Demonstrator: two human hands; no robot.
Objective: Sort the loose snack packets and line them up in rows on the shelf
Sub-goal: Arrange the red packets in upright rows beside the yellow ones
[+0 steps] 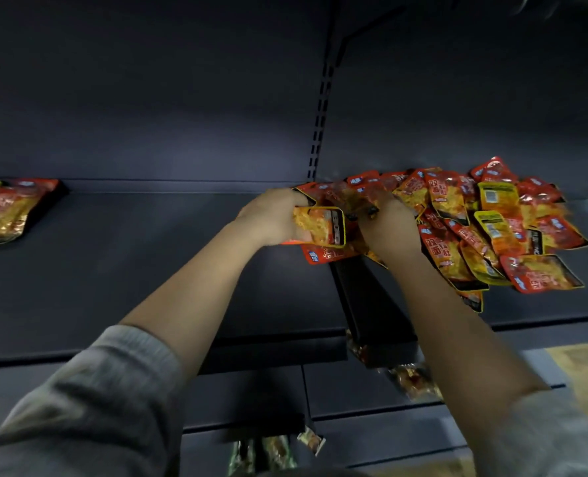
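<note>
A heap of loose red and orange snack packets lies on the dark shelf, spread over the right bay. My left hand grips a small stack of these packets at the heap's left edge. Just to its right, my right hand reaches into the heap with fingers curled among the packets; what it holds is hidden. A few packets lie stacked at the far left of the shelf.
A slotted upright post divides the back panel. A black divider runs forward between the two shelf bays. Lower shelves hold more packets and some greenish ones. A wooden floor shows at the lower right.
</note>
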